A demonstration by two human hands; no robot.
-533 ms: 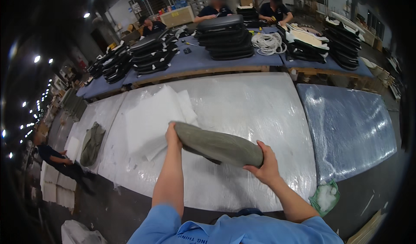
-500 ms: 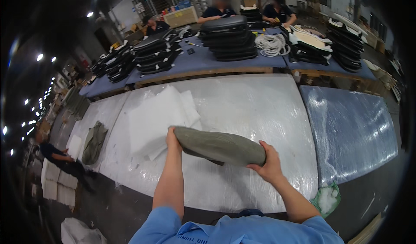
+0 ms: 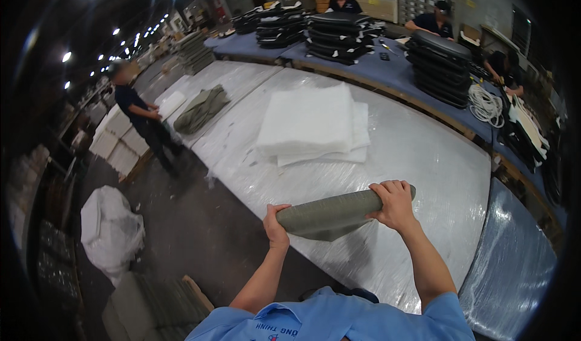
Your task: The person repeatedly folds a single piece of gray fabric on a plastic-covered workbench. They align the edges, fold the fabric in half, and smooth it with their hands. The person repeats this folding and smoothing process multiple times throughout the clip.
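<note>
Between my two hands is an olive-green cushion [image 3: 330,214], held up over the plastic-covered table [image 3: 430,141], with a loose corner of its cloth drooping underneath. My left hand [image 3: 277,227] grips its left end, thumb on top. My right hand [image 3: 396,206] wraps over the top near the right end; the undersides of the fingers are hidden. Just beyond the cushion lies a stack of white padding sheets [image 3: 308,120]. Farther left on the table rests a crumpled olive cloth piece [image 3: 203,109].
A person [image 3: 142,111] stands at the table's left side. Olive cushions [image 3: 151,308] are stacked at lower left, near a clear plastic bag [image 3: 112,232]. Beyond, a blue-topped table [image 3: 387,78] bears black padded piles [image 3: 339,35] and a white rope coil [image 3: 486,105]; people work behind it.
My view has turned left, bringing the floor, bag and cushion stack in. The cushion has tilted so its right end is now higher. My right hand has shifted onto its top.
</note>
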